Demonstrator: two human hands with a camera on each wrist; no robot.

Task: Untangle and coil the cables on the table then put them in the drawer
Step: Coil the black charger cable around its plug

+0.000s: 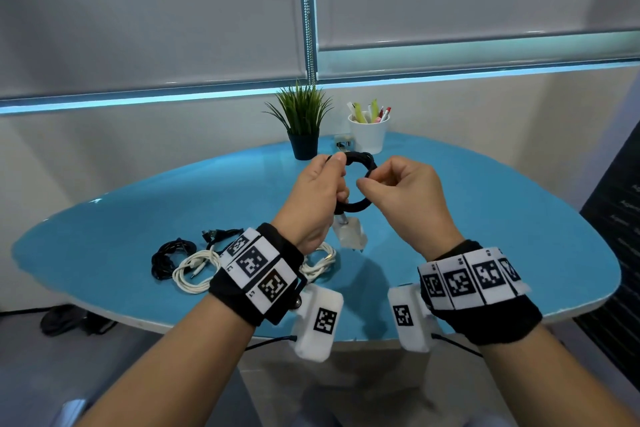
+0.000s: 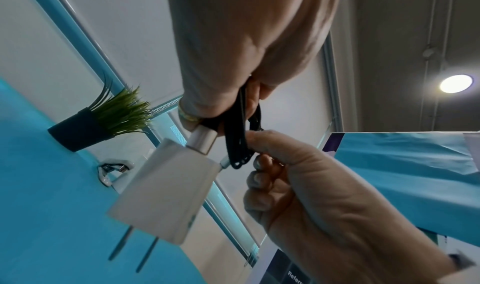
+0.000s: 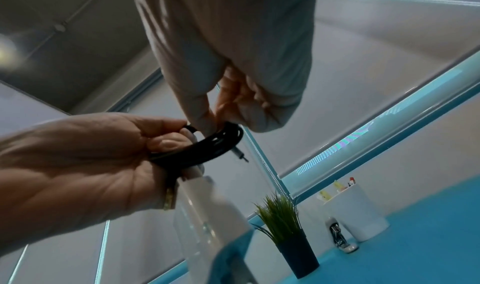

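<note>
A black cable wound into a small coil (image 1: 356,207) hangs in the air above the blue table (image 1: 485,236). My left hand (image 1: 332,180) grips the coil's left side, thumb on top. My right hand (image 1: 369,184) pinches its right side between thumb and forefinger. A white wall charger (image 1: 349,236) dangles from the coil under my left hand. The left wrist view shows the charger (image 2: 166,192) with its two prongs and the black strands (image 2: 235,143). In the right wrist view the coil (image 3: 218,147) has a metal plug tip sticking out. No drawer is in view.
On the table's near left lie a tangled black cable (image 1: 169,256), a white cable (image 1: 194,270), another black cable (image 1: 221,236) and a white cable (image 1: 322,260) partly under my left wrist. A potted plant (image 1: 303,125) and a white pen cup (image 1: 369,132) stand at the back.
</note>
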